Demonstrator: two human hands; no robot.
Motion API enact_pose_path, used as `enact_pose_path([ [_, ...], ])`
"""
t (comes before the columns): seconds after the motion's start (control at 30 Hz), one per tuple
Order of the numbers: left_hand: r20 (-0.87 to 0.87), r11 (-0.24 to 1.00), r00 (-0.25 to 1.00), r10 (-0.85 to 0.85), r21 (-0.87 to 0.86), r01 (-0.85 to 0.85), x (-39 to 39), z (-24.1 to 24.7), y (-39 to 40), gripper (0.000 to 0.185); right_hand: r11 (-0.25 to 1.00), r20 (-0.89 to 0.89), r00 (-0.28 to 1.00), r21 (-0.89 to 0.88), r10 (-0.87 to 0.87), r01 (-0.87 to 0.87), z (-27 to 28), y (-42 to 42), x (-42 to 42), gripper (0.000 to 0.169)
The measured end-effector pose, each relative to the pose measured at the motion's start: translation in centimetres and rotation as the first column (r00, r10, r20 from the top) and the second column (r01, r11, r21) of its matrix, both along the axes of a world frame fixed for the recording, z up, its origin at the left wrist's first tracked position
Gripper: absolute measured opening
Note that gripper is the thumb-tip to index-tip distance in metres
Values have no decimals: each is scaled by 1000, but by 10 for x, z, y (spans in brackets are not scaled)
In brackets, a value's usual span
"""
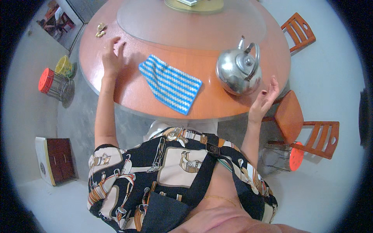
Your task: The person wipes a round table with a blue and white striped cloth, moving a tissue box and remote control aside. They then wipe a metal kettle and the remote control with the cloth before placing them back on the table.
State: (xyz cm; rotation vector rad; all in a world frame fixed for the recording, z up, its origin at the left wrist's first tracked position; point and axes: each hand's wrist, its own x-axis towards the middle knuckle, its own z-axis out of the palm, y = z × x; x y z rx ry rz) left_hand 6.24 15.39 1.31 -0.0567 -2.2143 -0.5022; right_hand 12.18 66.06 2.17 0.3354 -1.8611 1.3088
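Observation:
A blue-and-white striped cloth (pixel 172 84) lies on the round wooden table (pixel 131 99) in front of me, one corner narrowed and creased. To its right stands a shiny metal kettle (pixel 239 71), its handle upright and its spout pointing to the far side. My left hand (pixel 113 58) is left of the cloth, apart from it, holding nothing and with the fingers parted. Beyond those fingertips sits a small group of pale, nut-like pieces (pixel 100 30). At the table's right edge my right hand (pixel 264 100) is beside the kettle without gripping it, fingers spread and palm turned partly up.
A clear glass turntable (pixel 189 32) covers the table's middle, with a round yellowish mat (pixel 195 7) at the far side. Wooden chairs (pixel 300 33) (pixel 291 116) and a red-topped stool (pixel 296 156) stand right. Left are another red-topped stool (pixel 48 80), a yellow basket (pixel 64 66) and a small cabinet (pixel 59 160).

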Motion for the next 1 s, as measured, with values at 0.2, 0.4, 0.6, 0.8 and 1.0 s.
enact_pose_path([
  [0.2,374,778,736,-565,-57,626,37,59,107,45,938,418,908,300,34,-173,81,-24,-18,43],
  [0.4,429,637,612,-664,-105,764,36,74,129,39,820,572,592,-331,568,-467,104,-36,-43,33],
  [0.6,352,714,654,-670,61,698,53,100,130,39,670,468,480,-485,742,-562,123,-55,-44,36],
  [0.8,244,709,673,-698,103,698,76,123,117,37,484,381,312,-545,870,-684,152,-113,-36,37],
  [1.0,16,771,782,-623,177,612,99,154,69,25,284,389,120,-398,913,-872,176,-208,-20,31],
])
